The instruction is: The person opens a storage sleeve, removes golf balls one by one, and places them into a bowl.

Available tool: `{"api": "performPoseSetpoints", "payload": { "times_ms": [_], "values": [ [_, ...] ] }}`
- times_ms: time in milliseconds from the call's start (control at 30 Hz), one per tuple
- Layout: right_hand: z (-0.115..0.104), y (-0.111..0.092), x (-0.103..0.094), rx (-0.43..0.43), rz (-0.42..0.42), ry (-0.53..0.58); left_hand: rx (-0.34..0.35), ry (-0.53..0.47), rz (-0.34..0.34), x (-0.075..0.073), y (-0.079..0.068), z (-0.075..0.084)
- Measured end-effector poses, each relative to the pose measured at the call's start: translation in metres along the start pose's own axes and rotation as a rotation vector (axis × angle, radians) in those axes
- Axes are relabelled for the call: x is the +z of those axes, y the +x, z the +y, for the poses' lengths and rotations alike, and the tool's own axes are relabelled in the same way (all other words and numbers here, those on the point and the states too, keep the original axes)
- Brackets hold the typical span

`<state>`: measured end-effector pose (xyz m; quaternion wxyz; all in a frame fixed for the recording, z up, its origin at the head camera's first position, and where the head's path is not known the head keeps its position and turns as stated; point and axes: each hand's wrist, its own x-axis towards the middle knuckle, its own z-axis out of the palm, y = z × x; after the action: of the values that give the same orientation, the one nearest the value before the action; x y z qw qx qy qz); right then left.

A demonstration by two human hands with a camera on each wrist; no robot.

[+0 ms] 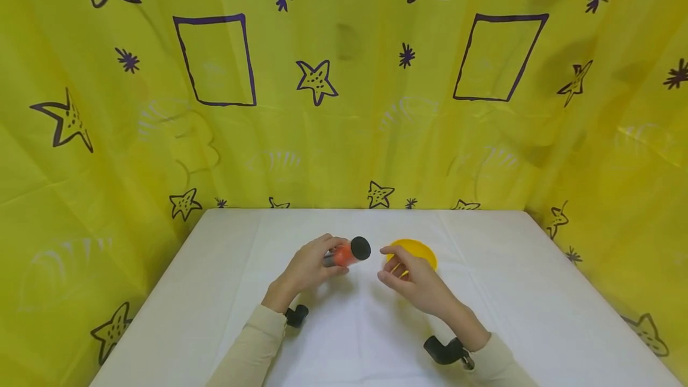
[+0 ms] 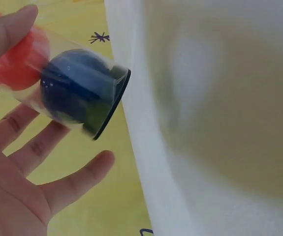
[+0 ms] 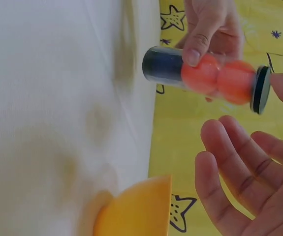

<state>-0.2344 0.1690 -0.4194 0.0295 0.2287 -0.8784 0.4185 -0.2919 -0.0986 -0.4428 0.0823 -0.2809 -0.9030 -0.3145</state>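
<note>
A yellow curtain (image 1: 344,154) hangs beyond the fingers, a white-covered table (image 1: 344,351) below them. The left hand (image 1: 310,264) has its fingers wrapped round something; the right hand (image 1: 421,284), loosely bent, holds nothing. Just beyond the right fingers sits a yellow bowl (image 1: 424,251). Between the left fingers and thumb tilts a clear tube (image 1: 341,255), its black lid (image 1: 361,248) near the right fingers. Inside: two orange balls (image 3: 237,82), one dark blue ball (image 2: 74,86).

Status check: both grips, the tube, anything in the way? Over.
Left grip holds transparent ball tube, black end cap on. Right grip open, holding nothing. Nothing seen between it and cap; yellow bowl just beyond right grip.
</note>
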Motion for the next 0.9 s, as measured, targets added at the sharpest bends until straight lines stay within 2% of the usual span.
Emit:
{"api": "performPoseSetpoints", "payload": {
  "times_ms": [200,433,600,900],
  "values": [
    [-0.004,0.002,0.007,0.069,0.020,0.048,0.078,0.080,0.014,-0.002,0.000,0.005],
    [-0.006,0.002,0.010,0.106,0.057,0.069,0.088,0.110,0.008,-0.005,0.000,0.018],
    [-0.006,0.003,0.010,0.124,0.094,0.060,0.108,0.166,0.001,-0.008,0.000,0.027],
    [-0.008,0.003,0.010,0.159,0.133,0.053,0.116,0.240,0.003,-0.007,0.001,0.034]
  ]
}}
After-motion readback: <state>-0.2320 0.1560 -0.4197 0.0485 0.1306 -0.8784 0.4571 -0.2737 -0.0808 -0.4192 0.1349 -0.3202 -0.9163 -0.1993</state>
